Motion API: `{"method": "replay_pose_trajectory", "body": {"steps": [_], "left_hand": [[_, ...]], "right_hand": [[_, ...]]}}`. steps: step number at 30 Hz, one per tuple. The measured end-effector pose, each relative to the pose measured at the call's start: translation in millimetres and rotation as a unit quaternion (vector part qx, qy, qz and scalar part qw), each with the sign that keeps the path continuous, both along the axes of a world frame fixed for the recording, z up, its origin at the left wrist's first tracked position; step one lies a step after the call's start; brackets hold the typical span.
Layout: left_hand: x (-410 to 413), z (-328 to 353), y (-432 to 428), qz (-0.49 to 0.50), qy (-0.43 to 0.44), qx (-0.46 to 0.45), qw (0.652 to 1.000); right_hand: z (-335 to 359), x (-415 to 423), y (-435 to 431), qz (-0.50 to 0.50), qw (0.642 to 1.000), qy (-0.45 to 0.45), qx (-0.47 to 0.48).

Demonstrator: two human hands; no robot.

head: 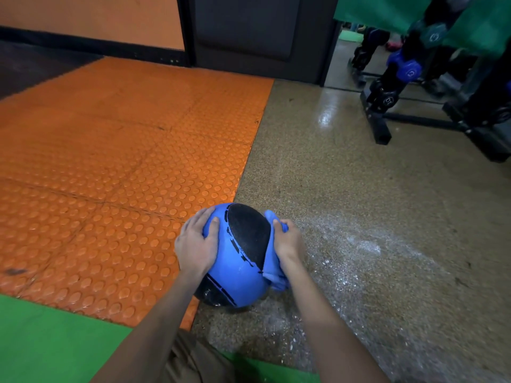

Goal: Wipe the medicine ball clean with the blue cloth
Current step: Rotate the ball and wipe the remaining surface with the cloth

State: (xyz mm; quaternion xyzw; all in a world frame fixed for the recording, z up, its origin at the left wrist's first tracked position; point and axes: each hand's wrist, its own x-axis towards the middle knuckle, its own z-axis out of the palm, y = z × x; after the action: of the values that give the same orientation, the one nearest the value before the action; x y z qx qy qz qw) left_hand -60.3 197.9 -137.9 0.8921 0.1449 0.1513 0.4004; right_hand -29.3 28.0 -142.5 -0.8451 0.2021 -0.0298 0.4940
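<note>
While the L hand (pixel 196 244), fingers spread flat, steadies the medicine ball (pixel 240 272) lying between both hands, the R hand (pixel 290 241) clutches the blue cloth (pixel 275 277) against its side; best rotate ball w/ L, keeping firm cloth pressure

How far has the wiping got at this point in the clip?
Done: the upper black panel looks free of specks. In hand: the left hand steadies the medicine ball while the right hand grips the blue cloth against its right side. Left: white specks on the lower black panel, so wiping looks unfinished.
</note>
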Motion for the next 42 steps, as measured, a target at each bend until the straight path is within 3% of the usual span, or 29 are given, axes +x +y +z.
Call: {"method": "replay_pose_trajectory", "body": {"steps": [2, 3, 6, 8, 10, 13, 17, 20, 23, 26, 29, 33, 36, 37, 40, 42], "left_hand": [[0.4, 1.3, -1.7, 0.002, 0.002, 0.012, 1.0], [-0.1, 1.0, -1.4, -0.001, 0.0, 0.016, 1.0], [-5.5, -3.7, 3.1, -0.023, -0.021, 0.024, 0.999], [-13.9, -9.1, 5.6, -0.037, -0.045, 0.023, 0.998], [-25.2, -14.6, 5.1, -0.046, -0.078, 0.027, 0.996], [-35.7, -22.0, 5.7, -0.058, -0.109, 0.028, 0.992], [-30.6, -21.1, 24.5, -0.129, -0.115, -0.036, 0.984], [-17.4, -18.6, 50.9, -0.188, -0.06, -0.104, 0.975], [4.1, -15.8, 84.6, -0.182, 0.029, -0.055, 0.981], [17.2, -6.5, 91.7, -0.141, 0.062, -0.128, 0.98], [17.6, 0.7, 78.2, -0.119, 0.058, -0.166, 0.977], [14.0, 2.1, 64.3, -0.115, 0.033, -0.176, 0.977], [11.2, 4.8, 52.5, -0.122, 0.028, -0.146, 0.981], [10.7, 5.9, 49.3, -0.124, 0.028, -0.14, 0.982], [13.8, 8.1, 41.4, -0.128, 0.026, -0.107, 0.986], [17.4, 10.7, 34.0, -0.122, 0.033, -0.074, 0.989]], "right_hand": [[6.6, -8.4, 6.8, -0.002, 0.997, -0.011, -0.082], [9.4, -20.4, 14.3, 0.0, 0.985, -0.069, -0.157], [22.0, -54.1, 47.3, 0.103, 0.911, -0.275, -0.29], [37.7, -38.9, 55.1, 0.205, 0.881, -0.27, -0.329], [51.4, -6.1, 51.6, 0.264, 0.907, -0.142, -0.295], [38.1, 40.3, 28.9, 0.241, 0.955, 0.016, -0.17], [-8.3, 49.3, -3.3, 0.183, 0.979, 0.087, -0.033], [-33.6, 26.5, -28.9, 0.112, 0.987, 0.109, 0.047], [-31.4, 5.9, -48.6, 0.07, 0.986, 0.096, 0.121], [-21.5, -4.8, -56.9, 0.057, 0.984, 0.095, 0.14], [-12.9, -7.9, -46.6, 0.048, 0.992, 0.038, 0.115], [13.3, -14.7, 18.5, 0.123, 0.988, -0.094, -0.024], [27.9, -24.9, 59.2, 0.161, 0.95, -0.201, -0.178], [25.5, -19.7, 56.2, 0.158, 0.957, -0.186, -0.16], [9.7, 5.8, 23.1, 0.087, 0.996, -0.027, -0.004], [10.3, 13.7, 11.7, 0.051, 0.998, 0.042, 0.006]]}}
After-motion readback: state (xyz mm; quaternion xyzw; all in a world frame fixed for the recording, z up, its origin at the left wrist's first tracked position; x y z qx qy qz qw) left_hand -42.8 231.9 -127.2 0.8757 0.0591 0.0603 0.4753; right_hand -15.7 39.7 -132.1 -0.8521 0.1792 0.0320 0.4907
